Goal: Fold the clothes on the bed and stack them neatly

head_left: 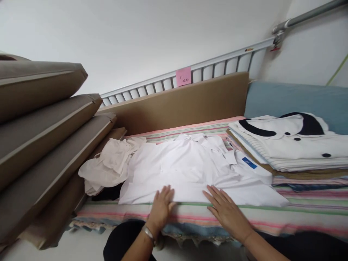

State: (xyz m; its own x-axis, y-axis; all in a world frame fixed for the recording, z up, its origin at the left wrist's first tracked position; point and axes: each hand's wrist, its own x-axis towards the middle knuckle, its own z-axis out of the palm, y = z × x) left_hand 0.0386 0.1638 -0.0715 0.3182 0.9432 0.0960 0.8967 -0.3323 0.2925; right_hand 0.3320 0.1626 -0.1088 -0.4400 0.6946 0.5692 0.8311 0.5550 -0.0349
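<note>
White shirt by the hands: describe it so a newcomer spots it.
Find the striped cover in front of the brown panel. The white shirt lies spread on it, left hand and right hand at its near edge. Its blue label sets it apart from the crumpled off-white cloth and the folded garments.

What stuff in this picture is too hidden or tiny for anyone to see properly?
All in the head view:
Palms of the left hand and right hand: hidden, because the hands face down.
Black item: mostly covered by the cream cloth and white shirt.
Blue label: writing too small.
Pink note: lower line too small.
Folded pile: cut off by the right edge.
</note>
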